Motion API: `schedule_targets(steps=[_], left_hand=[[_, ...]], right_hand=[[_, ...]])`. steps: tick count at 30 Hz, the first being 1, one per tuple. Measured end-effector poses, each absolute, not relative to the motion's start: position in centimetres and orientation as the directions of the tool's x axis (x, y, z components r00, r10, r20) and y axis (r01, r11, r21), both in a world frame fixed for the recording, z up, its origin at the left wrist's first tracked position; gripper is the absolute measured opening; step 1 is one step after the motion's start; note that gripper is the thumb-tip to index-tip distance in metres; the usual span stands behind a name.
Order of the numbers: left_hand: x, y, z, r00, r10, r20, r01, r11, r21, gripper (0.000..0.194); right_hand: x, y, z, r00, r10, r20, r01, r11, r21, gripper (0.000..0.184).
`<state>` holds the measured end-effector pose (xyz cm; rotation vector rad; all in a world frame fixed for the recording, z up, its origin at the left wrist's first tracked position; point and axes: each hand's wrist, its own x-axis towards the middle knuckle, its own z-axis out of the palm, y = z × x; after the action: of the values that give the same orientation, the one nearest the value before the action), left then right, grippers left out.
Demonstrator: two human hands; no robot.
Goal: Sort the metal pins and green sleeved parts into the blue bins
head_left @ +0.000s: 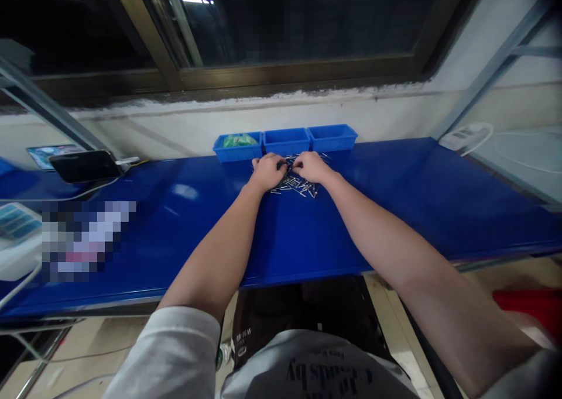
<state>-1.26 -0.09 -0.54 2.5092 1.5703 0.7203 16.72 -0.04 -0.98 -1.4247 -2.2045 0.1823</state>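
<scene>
1. White shirt (302, 346) with printed lettering (upside down from this viewpoint) is nearest the camera, on the near side of a pile of thin metal pieces (302, 187); two bare forearms (223, 241) stretch toward that pile.
2. Silvery and loosely scattered, the pile lies on a glossy blue surface (302, 241), its pieces pointing every way.
3. Left hand (267, 172): at the pile's left side, fingers curled and thumb drawn in. Whether it grips anything, I cannot tell.
4. Right hand (311, 166): at the pile's right side, fingertips bent together among the pieces. Any piece between them is too small to make out.
5. Just beyond the pile, three blue bins (333, 144) stand in a row; the leftmost holds green plastic (239, 140). Well to the pile's left is a dark phone (85, 166).
6. Judging by posture, both hands are picking through the pile. Such handling seems to call for a light pinch, sparing neighbouring pieces.
</scene>
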Motion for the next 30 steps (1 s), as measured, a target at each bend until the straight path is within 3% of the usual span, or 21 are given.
schedule_targets(steps=[6, 12, 16, 22, 26, 30], left_hand=[[-1.3, -0.1, -0.5, 0.356, 0.871, 0.339, 0.826, -0.463, 0.321, 0.025], [-1.3, -0.3, -0.4, 0.357, 0.864, 0.355, 0.82, -0.473, 0.324, 0.028], [-1.2, -0.5, -0.1, 0.366, 0.849, 0.38, 0.805, -0.494, 0.329, 0.032], [-1.1, -0.5, 0.0, 0.432, 0.809, 0.399, 0.758, -0.565, 0.324, 0.028], [-1.1, -0.2, -0.2, 0.427, 0.808, 0.405, 0.763, -0.562, 0.319, 0.026], [-1.1, 0.0, -0.3, 0.397, 0.825, 0.402, 0.787, -0.531, 0.314, 0.024]], right_hand=[[16.6, -0.1, -0.9, -0.315, 0.886, 0.341, 0.822, 0.434, -0.368, 0.013], [16.4, -0.6, -0.1, -0.209, 0.853, 0.479, 0.772, 0.444, -0.455, 0.017], [16.0, -0.7, 0.2, -0.114, 0.827, 0.551, 0.651, 0.481, -0.587, 0.015], [15.2, -0.1, -0.3, -0.024, 0.913, 0.408, 0.353, 0.39, -0.85, 0.011], [15.3, 0.3, -0.4, -0.014, 0.914, 0.406, 0.334, 0.387, -0.86, 0.008], [15.7, -0.1, -0.3, -0.043, 0.877, 0.479, 0.48, 0.439, -0.759, 0.01]])
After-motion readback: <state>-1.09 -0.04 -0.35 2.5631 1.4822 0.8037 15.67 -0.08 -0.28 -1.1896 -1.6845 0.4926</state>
